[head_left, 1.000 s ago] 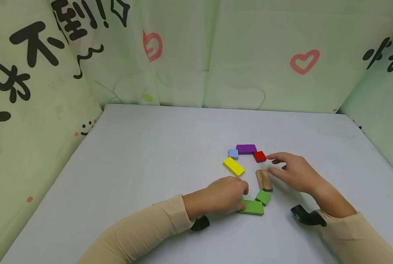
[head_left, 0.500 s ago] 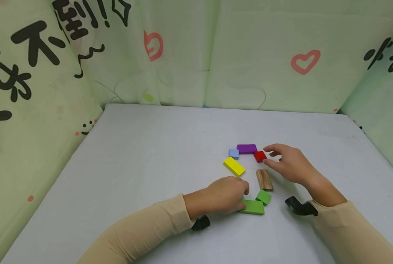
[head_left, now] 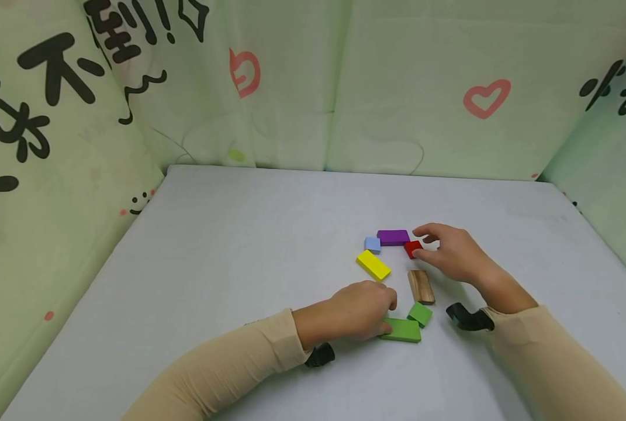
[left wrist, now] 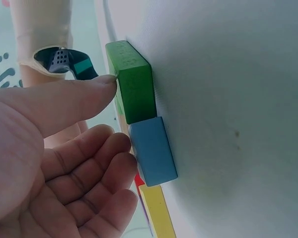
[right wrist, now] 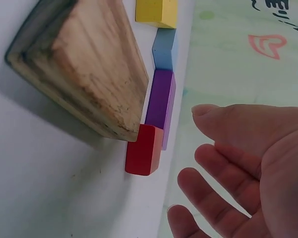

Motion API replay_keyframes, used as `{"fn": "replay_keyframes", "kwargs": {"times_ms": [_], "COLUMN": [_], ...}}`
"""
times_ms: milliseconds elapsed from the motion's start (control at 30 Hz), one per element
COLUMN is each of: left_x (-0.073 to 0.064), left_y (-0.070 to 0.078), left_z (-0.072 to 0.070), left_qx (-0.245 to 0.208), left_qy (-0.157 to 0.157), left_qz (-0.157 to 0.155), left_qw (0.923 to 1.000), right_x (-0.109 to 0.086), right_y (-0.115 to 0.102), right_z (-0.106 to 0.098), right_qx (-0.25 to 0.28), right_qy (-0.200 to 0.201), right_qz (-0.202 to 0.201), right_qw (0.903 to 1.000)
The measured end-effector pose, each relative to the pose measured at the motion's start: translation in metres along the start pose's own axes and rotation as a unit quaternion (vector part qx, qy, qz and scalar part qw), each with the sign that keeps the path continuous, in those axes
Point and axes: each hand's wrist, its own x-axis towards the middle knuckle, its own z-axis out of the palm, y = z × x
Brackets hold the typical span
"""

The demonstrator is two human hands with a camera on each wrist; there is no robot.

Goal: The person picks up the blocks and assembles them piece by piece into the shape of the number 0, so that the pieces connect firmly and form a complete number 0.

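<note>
Coloured blocks form a rough ring on the white table. My left hand (head_left: 362,310) is at the near left, its thumb at the long green block (head_left: 404,331). In the left wrist view, the loosely bent fingers lie against a blue block (left wrist: 154,152), which the hand hides from the head view. My right hand (head_left: 455,255) is beside the red block (head_left: 410,246), thumb and fingers spread apart; whether it touches the block is unclear. The wooden block (head_left: 421,287) and small green block (head_left: 420,314) lie between the hands.
A purple block (head_left: 393,238), a light blue block (head_left: 373,245) and a yellow block (head_left: 373,265) make up the far and left parts of the ring. Green printed cloth (head_left: 397,88) hangs behind the white table (head_left: 239,234) and along its sides.
My right hand has moved left and slightly away from me, from beside the wooden block to the red block. The left hand and the blocks have stayed put.
</note>
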Motion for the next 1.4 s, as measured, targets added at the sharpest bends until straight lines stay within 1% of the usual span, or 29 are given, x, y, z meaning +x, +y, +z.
{"fn": "replay_keyframes", "kwargs": {"times_ms": [267,633,967,1400], "left_x": [-0.001,0.0,0.0,-0.001], "left_y": [0.0,0.0,-0.001,-0.002], "left_z": [0.0,0.0,0.0,0.001], "left_qx": [0.002,0.005,0.001,-0.004], "left_qy": [-0.001,0.004,0.004,0.007], "left_qz": [-0.003,0.001,0.002,0.007], "left_qw": [1.0,1.0,1.0,0.9999], "right_x": [0.005,0.01,0.012,0.011], "right_y": [0.003,0.006,0.007,0.009], "right_z": [0.003,0.007,0.014,0.014], "right_qx": [-0.001,0.006,-0.004,0.0], "right_qy": [0.0,0.007,0.003,-0.007], "right_qz": [0.012,0.025,0.039,0.033], "right_qw": [0.9999,0.9997,0.9992,0.9994]}}
